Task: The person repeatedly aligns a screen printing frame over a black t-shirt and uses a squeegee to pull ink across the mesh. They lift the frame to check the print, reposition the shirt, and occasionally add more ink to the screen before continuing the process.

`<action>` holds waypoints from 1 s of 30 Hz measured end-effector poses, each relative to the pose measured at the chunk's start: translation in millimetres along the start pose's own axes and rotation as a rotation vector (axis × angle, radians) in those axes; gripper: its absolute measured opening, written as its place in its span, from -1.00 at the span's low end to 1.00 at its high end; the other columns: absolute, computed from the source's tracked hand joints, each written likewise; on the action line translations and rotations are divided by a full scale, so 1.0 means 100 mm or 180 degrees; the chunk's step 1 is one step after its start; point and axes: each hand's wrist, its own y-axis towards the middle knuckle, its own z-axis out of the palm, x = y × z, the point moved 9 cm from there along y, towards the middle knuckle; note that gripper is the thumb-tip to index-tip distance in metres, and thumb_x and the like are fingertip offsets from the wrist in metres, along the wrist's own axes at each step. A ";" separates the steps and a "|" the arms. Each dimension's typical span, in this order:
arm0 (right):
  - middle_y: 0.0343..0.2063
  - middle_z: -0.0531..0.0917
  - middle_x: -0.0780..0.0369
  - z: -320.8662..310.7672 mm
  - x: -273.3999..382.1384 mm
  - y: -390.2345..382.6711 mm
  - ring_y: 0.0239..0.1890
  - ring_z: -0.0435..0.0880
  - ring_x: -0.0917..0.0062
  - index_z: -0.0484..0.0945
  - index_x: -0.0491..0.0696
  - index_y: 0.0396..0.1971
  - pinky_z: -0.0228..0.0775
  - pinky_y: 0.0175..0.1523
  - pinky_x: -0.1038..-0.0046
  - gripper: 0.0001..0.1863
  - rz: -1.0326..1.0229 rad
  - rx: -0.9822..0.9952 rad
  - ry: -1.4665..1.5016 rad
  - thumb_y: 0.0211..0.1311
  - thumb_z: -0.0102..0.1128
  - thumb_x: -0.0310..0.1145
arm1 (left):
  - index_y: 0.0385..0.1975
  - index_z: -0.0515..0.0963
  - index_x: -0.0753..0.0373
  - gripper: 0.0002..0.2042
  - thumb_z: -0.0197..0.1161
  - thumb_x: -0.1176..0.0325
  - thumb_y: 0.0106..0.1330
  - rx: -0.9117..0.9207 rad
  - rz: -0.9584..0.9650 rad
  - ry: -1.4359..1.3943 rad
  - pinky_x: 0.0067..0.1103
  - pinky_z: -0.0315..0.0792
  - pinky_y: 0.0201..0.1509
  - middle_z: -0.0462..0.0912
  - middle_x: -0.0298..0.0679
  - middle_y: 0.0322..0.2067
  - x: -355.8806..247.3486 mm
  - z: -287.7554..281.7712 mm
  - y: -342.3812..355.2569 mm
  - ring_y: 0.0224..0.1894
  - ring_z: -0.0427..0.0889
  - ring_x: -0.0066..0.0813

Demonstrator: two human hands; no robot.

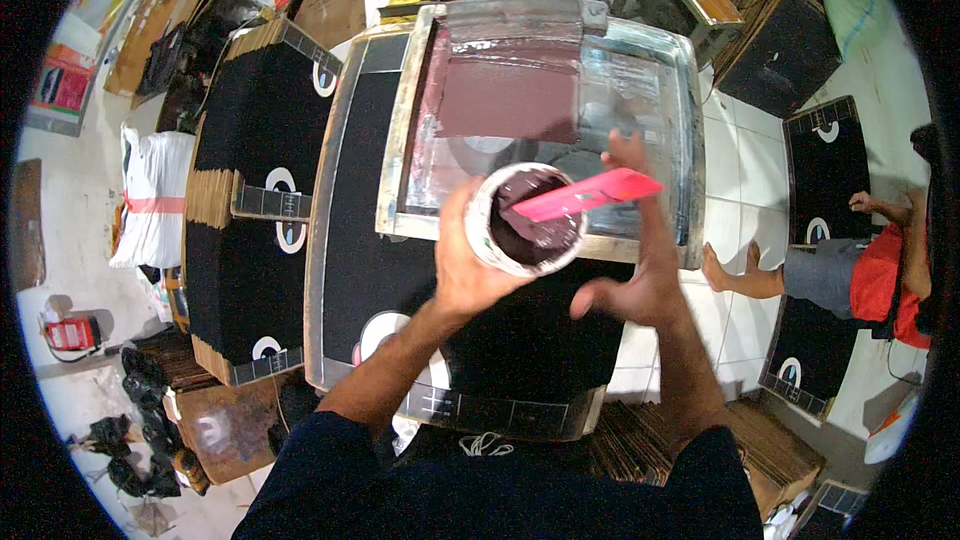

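My left hand (465, 265) is wrapped round the side of a round white tub (548, 268) and holds it up over the near edge of a printing screen (690, 130). Dark maroon ink (515, 235) coats the inside of the tub. A bright pink plastic spatula (610, 190) leans in the ink, its upper end sticking out to the right. Beside the tub, my right hand (650, 275) is open, thumb and fingers apart, slightly blurred. A layer of maroon ink (510, 100) lies on the screen mesh. Beneath the screen is a black sheet (520, 330) with white eye-like prints.
Stacked black printed sheets on boards (250, 110) stand at the left. A white wrapped bundle (155, 200) lies beyond them. At the right, another person in a red top (885, 275) is beside more black boards (830, 170). Cardboard stacks (640, 445) lie near my front.
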 end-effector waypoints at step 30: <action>-0.59 0.61 0.28 0.45 -0.89 0.82 -0.73 0.46 0.66 0.64 -0.15 -0.24 0.23 -0.66 0.53 -0.75 0.2078 -0.0908 0.1437 0.49 0.22 -0.25 | 0.35 0.23 0.36 0.10 0.67 0.33 -0.36 -0.0121 0.0250 0.1035 -0.12 0.22 0.45 0.39 0.09 0.24 0.75 -0.63 0.61 0.34 0.34 0.13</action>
